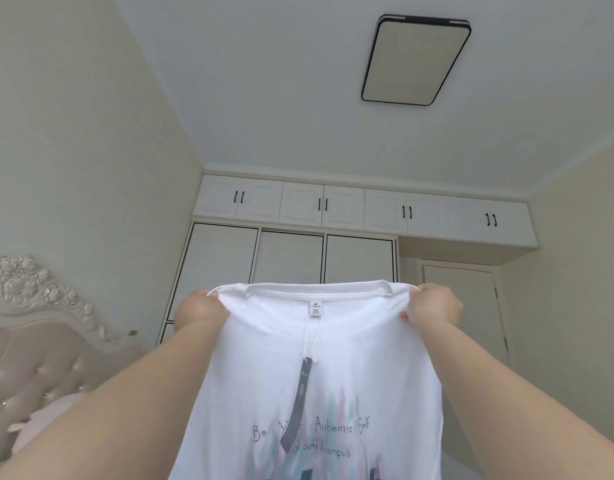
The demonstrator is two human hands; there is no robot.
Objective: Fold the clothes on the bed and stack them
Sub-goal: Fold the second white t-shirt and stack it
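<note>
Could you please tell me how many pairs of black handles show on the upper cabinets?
4, in a row below the ceiling: far left, centre-left, centre-right, far right. None seems hidden.

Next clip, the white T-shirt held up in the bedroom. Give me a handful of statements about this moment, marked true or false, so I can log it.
1. Both hands grip the white T-shirt at its shoulders. True: left hand, right hand.
2. The shirt lies flat on the bed. False: it is held up in the air, hanging down.
3. A hang tag dangles on a string inside the shirt, below the neck label. True.
4. The shirt is plain, with no print. False: lettering and pastel colour show through it.
5. The ceiling light is round. False: it is a rounded rectangle with a dark rim.
</note>
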